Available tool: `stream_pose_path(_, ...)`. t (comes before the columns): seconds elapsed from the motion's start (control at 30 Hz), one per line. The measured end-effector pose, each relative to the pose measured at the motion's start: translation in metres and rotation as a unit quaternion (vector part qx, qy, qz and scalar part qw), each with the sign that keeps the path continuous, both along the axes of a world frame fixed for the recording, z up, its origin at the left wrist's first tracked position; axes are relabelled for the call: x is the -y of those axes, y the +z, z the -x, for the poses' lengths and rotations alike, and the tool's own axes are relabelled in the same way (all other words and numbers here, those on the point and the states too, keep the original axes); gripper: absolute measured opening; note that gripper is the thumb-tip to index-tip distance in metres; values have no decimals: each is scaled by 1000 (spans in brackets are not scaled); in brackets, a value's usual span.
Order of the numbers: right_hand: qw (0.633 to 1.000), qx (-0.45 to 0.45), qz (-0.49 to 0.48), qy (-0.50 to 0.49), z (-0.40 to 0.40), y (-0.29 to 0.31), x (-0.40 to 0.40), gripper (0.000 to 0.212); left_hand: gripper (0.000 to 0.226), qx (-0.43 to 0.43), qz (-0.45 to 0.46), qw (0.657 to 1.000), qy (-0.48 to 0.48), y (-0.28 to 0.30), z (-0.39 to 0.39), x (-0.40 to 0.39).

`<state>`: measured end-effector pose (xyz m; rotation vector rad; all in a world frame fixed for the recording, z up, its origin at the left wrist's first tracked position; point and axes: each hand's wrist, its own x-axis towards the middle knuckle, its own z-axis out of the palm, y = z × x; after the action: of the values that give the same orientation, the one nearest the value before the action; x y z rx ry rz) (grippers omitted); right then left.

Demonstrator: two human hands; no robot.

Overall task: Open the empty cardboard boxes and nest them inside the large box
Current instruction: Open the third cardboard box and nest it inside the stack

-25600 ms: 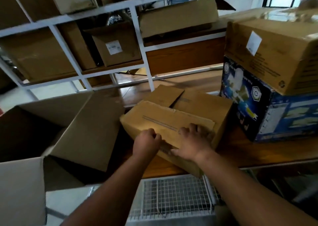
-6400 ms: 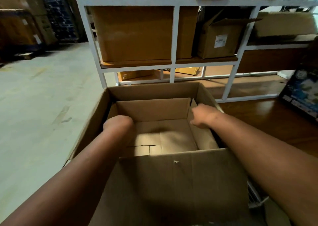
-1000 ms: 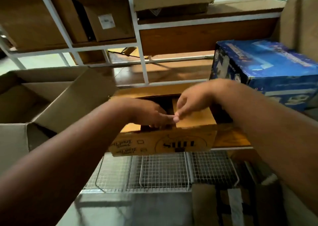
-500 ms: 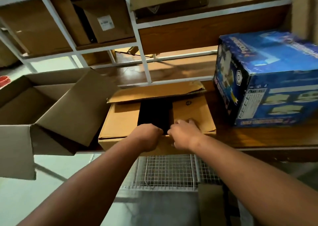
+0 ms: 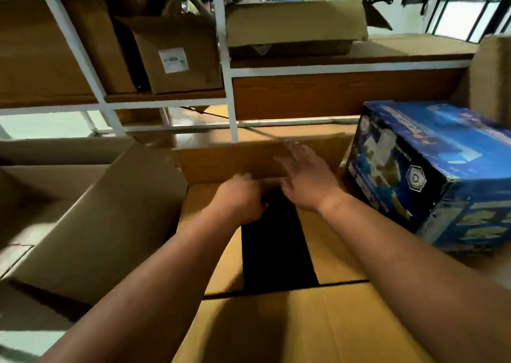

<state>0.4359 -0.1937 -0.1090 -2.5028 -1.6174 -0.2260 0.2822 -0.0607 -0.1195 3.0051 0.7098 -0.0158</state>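
Note:
A tan cardboard box [image 5: 331, 252] lies right under me with its top partly open and a dark gap down its middle. Its far flap [image 5: 235, 163] stands up and its near flap [image 5: 290, 324] folds toward me. My left hand [image 5: 240, 199] curls at the far end of the gap, by the left inner flap's edge. My right hand [image 5: 307, 180] is spread flat against the far flap, fingers apart. The large open brown box [image 5: 91, 224] stands to the left, one flap leaning toward the tan box.
A blue printed carton [image 5: 431, 174] sits on the wooden shelf at the right, close to the tan box. A white metal rack [image 5: 226, 72] with several cardboard boxes rises behind. Pale floor shows at the lower left.
My hands went from the near edge of the tan box to its far side. The near flap has come open toward me, and the view sits closer over the box.

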Motion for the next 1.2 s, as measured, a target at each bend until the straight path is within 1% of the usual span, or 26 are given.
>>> stream_pose_path(0.07, 998, 13, 43, -36, -12, -8, -33, 81, 50, 17, -8, 1000, 21, -6, -8, -24)
stream_pose_path(0.1, 996, 5, 70, -53, -19, -15, -49, 90, 56, 9, 1, 999, 40, -13, -12, -35)
stream_pose_path(0.17, 988, -12, 128, -83, -31, -34, -78, 104, 69, -29, 24, 997, 70, -32, -18, -52)
stream_pose_path(0.23, 978, -30, 180, -101, -39, -54, -99, 106, 75, -69, 45, 993, 83, -52, -21, -61)
stream_pose_path(0.27, 973, -38, 201, -104, -42, -64, -108, 101, 75, -85, 48, 992, 83, -60, -21, -64)
stream_pose_path(0.3, 972, -44, 209, -101, -45, -73, -116, 90, 76, -95, 48, 991, 79, -67, -23, -67)
stream_pose_path(0.37, 975, -37, 205, -83, -50, -92, -123, 63, 79, -106, 56, 990, 72, -73, -23, -69)
stream_pose_path(0.43, 978, -35, 187, -80, -49, -97, -122, 45, 81, -111, 63, 989, 73, -70, -25, -70)
stream_pose_path(0.5, 979, -28, 187, -75, -47, -94, -118, 38, 81, -118, 59, 988, 75, -64, -27, -68)
stream_pose_path(0.6, 979, -31, 187, -77, -44, -91, -113, 34, 77, -122, 53, 989, 70, -55, -28, -66)
stream_pose_path(0.67, 976, -31, 191, -97, -39, -90, -108, 40, 74, -127, 63, 987, 72, -46, -27, -62)
stream_pose_path(0.77, 966, -29, 218, -136, -22, -82, -93, 74, 66, -116, 64, 987, 90, -27, -21, -50)
stream_pose_path(0.8, 963, -32, 225, -145, -16, -77, -86, 82, 63, -109, 54, 988, 99, -20, -18, -45)
stream_pose_path(0.9, 952, -57, 240, -183, -1, -48, -49, 88, 56, -109, 29, 988, 105, 10, -12, -17)
stream_pose_path(0.97, 936, -87, 251, -231, 6, -23, -23, 85, 47, -141, 48, 987, 60, 27, -14, 18)
stream_pose_path(1.0, 928, -112, 258, -244, 7, -11, -8, 81, 43, -172, 56, 983, 18, 33, -15, 43)
stream_pose_path(1.07, 924, -179, 246, -230, 4, 5, 23, 75, 44, -235, 98, 964, -76, 37, -20, 99)
stream_pose_path(1.1, 925, -222, 211, -224, 1, 11, 39, 73, 51, -267, 133, 948, -108, 39, -21, 126)
stream_pose_path(1.17, 918, -309, 106, -226, -5, 25, 71, 71, 65, -293, 232, 921, -113, 36, -28, 163)
stream_pose_path(1.2, 908, -347, 57, -227, -11, 33, 87, 70, 67, -296, 266, 910, -115, 33, -34, 175)
